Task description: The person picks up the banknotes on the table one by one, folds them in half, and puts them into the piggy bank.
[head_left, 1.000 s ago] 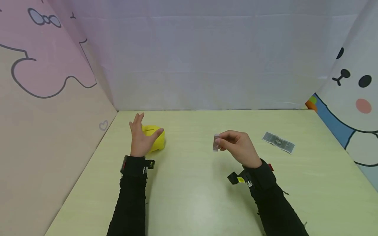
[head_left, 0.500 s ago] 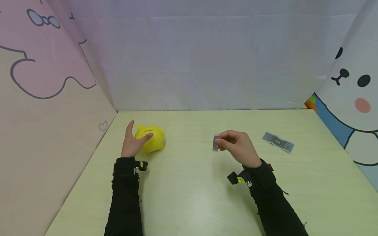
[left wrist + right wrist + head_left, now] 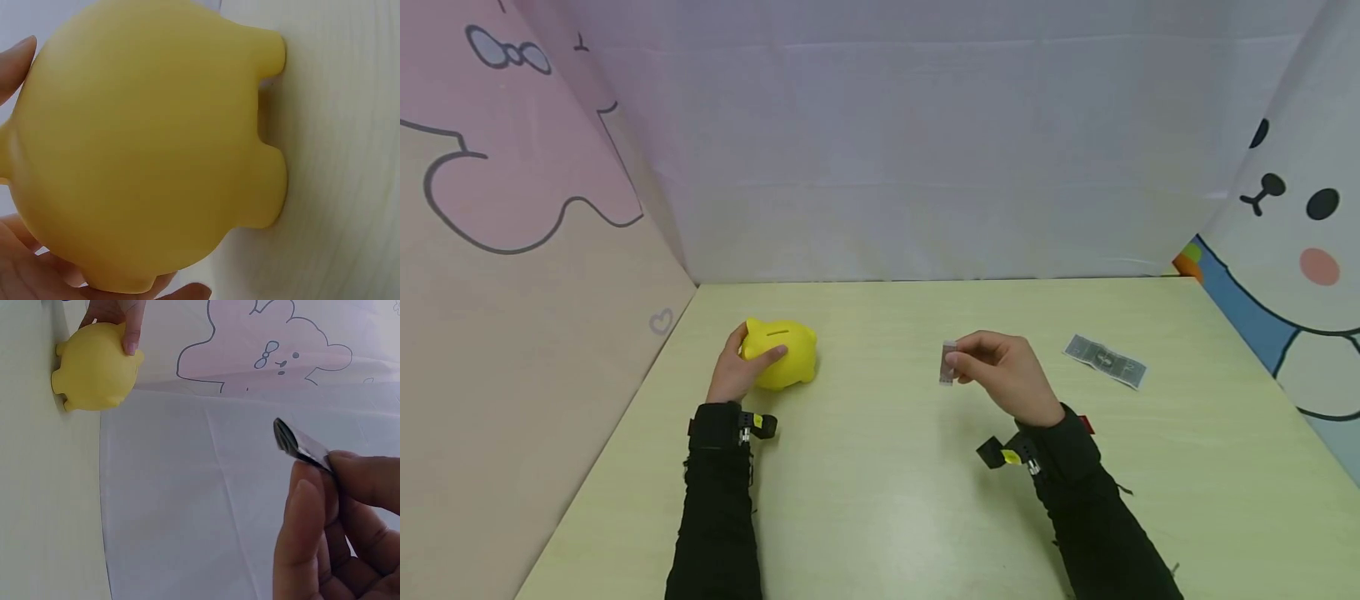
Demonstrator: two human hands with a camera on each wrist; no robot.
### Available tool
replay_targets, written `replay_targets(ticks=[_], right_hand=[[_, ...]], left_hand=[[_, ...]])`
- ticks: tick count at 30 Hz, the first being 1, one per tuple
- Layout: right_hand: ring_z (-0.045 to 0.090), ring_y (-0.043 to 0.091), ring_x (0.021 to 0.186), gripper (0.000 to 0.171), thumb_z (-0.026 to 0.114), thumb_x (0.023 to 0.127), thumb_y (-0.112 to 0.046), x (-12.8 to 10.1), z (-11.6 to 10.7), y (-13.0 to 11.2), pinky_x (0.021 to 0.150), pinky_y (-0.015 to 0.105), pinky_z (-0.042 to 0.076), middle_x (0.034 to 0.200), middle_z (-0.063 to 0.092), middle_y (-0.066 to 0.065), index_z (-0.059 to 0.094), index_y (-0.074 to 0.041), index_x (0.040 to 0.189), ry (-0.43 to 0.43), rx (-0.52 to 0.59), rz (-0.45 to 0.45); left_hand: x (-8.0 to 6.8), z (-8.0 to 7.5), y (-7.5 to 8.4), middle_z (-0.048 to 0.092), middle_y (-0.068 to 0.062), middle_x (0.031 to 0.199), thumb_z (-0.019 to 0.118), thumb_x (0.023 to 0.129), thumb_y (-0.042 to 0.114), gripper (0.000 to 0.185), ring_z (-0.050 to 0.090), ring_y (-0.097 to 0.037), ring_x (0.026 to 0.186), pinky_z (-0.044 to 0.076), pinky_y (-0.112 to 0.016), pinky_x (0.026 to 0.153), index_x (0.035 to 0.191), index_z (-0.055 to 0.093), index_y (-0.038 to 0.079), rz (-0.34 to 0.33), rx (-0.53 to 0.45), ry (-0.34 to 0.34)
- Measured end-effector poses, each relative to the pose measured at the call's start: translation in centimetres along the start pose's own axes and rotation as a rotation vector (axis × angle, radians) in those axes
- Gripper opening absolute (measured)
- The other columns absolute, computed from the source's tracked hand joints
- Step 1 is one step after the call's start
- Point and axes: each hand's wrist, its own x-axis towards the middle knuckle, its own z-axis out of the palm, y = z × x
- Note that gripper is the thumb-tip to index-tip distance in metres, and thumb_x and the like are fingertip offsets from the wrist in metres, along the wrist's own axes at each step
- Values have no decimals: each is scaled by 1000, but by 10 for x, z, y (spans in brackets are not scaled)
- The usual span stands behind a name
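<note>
Left hand [image 3: 739, 369] grips one yellow piggy bank [image 3: 782, 353] | right hand [image 3: 1007, 375] pinches one folded banknote [image 3: 948, 362] | second banknote [image 3: 1106, 361] flat on table [image 3: 887, 483]

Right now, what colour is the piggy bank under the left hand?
Plain yellow piggy bank, gripped by the left hand; the left wrist view shows it best.

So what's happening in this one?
A person sits at a pale green table. Their left hand grips a yellow piggy bank that stands on the table with its slot facing up. Their right hand is held above the table and pinches a small folded banknote between thumb and fingers, well apart from the bank. A second banknote lies flat on the table farther to the right, untouched.
</note>
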Motion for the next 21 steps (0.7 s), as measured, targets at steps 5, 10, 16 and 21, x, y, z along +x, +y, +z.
replay_targets(ticks=[5, 10, 16, 21], right_hand=[[64, 19, 74, 20, 62, 88, -15, 0, 0, 1, 70, 33, 56, 92, 64, 15, 65, 1, 99, 6, 1, -8], [65, 20, 75, 20, 62, 88, -16, -1, -1, 1, 70, 33, 56, 91, 64, 13, 65, 0, 100, 12, 3, -15], [64, 14, 73, 19, 63, 87, -16, 0, -2, 1, 69, 28, 55, 91, 64, 13, 65, -1, 99, 23, 1, -3], [64, 16, 74, 19, 63, 87, -16, 0, -2, 1, 70, 31, 55, 91, 65, 13, 65, -2, 99, 25, 3, -5]], left_hand=[[1, 2, -2, 22, -11, 150, 69, 72, 56, 105, 29, -32, 130, 26, -48, 109, 149, 7, 21, -1, -13, -8], [2, 4, -3, 21, -11, 150, 68, 71, 60, 105, 28, -32, 132, 26, -48, 108, 149, 9, 21, 7, 13, 0], [2, 10, -2, 23, -11, 149, 68, 72, 59, 103, 31, -32, 129, 29, -48, 107, 149, 11, 21, 35, 42, -12], [1, 19, 2, 26, -11, 148, 68, 71, 60, 103, 34, -32, 126, 31, -48, 105, 148, 12, 20, 52, 61, -24]])
